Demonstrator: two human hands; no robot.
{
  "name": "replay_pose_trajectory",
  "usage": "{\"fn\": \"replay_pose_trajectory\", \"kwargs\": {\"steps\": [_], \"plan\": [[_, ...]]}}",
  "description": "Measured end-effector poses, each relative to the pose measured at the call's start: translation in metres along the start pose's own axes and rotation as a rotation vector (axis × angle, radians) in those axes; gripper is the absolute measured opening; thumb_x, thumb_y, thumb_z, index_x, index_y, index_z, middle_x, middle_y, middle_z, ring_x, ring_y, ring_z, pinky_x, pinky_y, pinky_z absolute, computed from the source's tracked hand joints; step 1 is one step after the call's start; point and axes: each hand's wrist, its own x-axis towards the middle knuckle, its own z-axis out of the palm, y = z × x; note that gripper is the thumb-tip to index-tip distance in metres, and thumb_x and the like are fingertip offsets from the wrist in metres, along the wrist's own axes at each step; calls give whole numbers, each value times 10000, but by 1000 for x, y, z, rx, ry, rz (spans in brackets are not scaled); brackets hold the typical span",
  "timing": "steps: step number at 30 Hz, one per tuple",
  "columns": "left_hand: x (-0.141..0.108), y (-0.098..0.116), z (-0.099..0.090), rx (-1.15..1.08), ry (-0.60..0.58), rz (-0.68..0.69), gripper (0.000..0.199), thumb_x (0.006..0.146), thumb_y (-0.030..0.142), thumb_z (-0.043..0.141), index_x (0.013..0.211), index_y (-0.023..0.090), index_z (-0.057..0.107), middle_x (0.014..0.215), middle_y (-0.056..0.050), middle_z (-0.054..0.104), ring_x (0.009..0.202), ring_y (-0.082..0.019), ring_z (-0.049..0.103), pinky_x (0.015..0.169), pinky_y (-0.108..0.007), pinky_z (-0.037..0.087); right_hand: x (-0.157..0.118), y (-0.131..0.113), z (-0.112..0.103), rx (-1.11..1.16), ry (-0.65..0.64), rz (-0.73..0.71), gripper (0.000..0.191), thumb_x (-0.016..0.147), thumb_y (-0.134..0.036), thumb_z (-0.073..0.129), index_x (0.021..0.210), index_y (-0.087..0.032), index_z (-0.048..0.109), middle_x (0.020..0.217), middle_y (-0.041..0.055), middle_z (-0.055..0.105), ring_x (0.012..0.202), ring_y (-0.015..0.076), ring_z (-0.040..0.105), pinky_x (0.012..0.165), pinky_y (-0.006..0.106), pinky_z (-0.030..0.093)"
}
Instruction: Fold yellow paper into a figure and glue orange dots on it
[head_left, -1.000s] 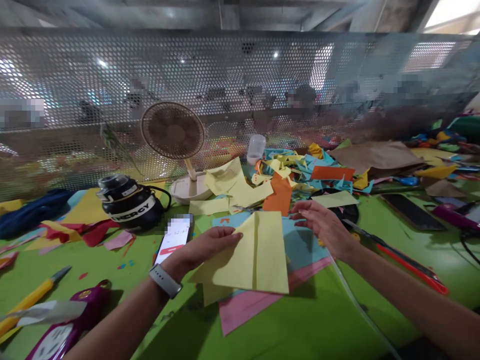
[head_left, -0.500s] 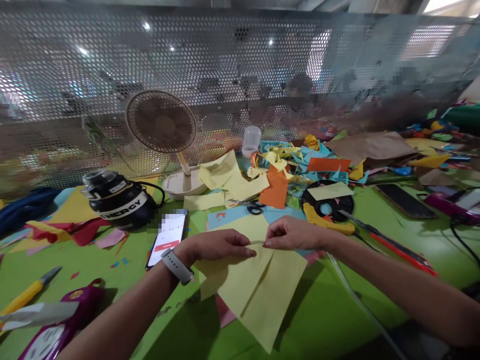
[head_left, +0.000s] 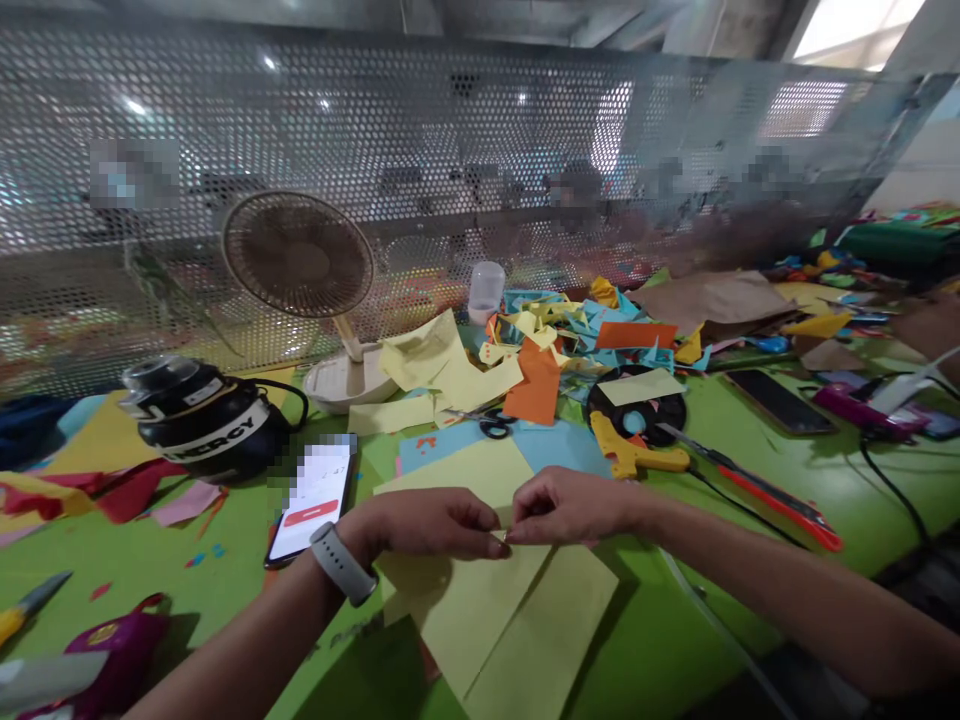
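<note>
A pale yellow sheet of paper (head_left: 491, 610) with a long slit or crease running down it is held above the green table. My left hand (head_left: 442, 525), with a grey watch strap at the wrist, pinches its upper edge between thumb and fingers. Right beside it, my right hand (head_left: 562, 508) pinches the same edge, and the fingertips of both hands nearly meet. Other sheets lie beneath: more yellow paper (head_left: 480, 462) and a light blue sheet (head_left: 566, 447). Black-handled scissors (head_left: 495, 425) lie just beyond the hands.
Left stand a phone (head_left: 315, 500), a black bottle (head_left: 217, 425) and a small fan (head_left: 300, 255). Paper scraps (head_left: 555, 320) are heaped behind. To the right lie a yellow glue gun (head_left: 637, 455), a red cutter (head_left: 780, 505) and another phone (head_left: 780, 400). A perforated metal screen (head_left: 420, 130) closes the back.
My head view has shifted slightly to the right. Both hands and the yellow sheet sit a little lower in view, with both hands still pinching its upper edge.
</note>
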Motion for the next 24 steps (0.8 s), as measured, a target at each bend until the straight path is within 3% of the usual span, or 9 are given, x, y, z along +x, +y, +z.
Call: {"fn": "replay_pose_trajectory", "kwargs": {"steps": [3, 6, 9, 12, 16, 18, 21, 24], "plan": [[-6, -5, -4, -45, 7, -36, 393, 828, 493, 528, 597, 192, 427, 581, 57, 296, 548, -107, 254, 511, -237, 249, 2, 13, 1, 12, 37, -20, 331, 773, -475, 621, 744, -145, 614, 566, -63, 418, 500, 58, 342, 427, 179, 263], [-26, -15, -17, -74, 105, -105, 375, 813, 512, 556, 645, 177, 546, 585, 49, 415, 557, -109, 356, 548, -227, 316, -5, 28, -8, 14, 91, 15, 367, 758, -521, 625, 745, -154, 617, 565, -65, 399, 493, 59, 328, 410, 179, 254], [-48, -24, -33, -149, 186, -81, 348, 837, 482, 555, 719, 173, 662, 641, 1, 622, 721, -164, 570, 776, -269, 409, -16, 34, -19, 74, 144, 98, 404, 733, -577, 624, 749, -173, 606, 549, -80, 344, 433, 50, 286, 351, 182, 218], [-61, -31, -43, -346, 426, -21, 311, 809, 464, 606, 796, 172, 712, 794, -53, 723, 822, -203, 638, 852, -309, 436, -23, 30, -26, 182, 212, 130, 399, 711, -573, 650, 731, -179, 590, 529, -89, 347, 394, 40, 271, 336, 184, 218], [-54, -34, -37, -547, 833, 31, 334, 765, 494, 648, 840, 176, 718, 851, -64, 738, 866, -204, 650, 894, -313, 444, -23, 20, -29, 397, 349, 41, 376, 660, -509, 725, 677, -157, 595, 573, -54, 510, 476, 54, 424, 449, 183, 337], [-45, -30, -26, -642, 820, 49, 428, 809, 556, 561, 933, 171, 701, 946, -89, 729, 956, -227, 636, 892, -348, 459, -18, 17, -28, 514, 427, 33, 376, 622, -495, 756, 679, -156, 604, 612, -36, 563, 524, 73, 481, 502, 199, 375], [-27, -20, -4, -787, 716, 116, 479, 789, 606, 553, 959, 174, 671, 945, -93, 723, 882, -227, 658, 785, -353, 506, -7, 14, -24, 604, 515, 53, 389, 591, -504, 769, 695, -163, 612, 622, -30, 589, 537, 93, 504, 523, 224, 387], [-13, -13, 12, -771, 769, 160, 349, 721, 411, 732, 971, 182, 652, 941, -61, 720, 792, -173, 659, 718, -284, 505, 3, 10, -18, 518, 556, 38, 408, 592, -538, 754, 692, -165, 625, 625, -23, 603, 551, 105, 511, 535, 238, 380]]}}
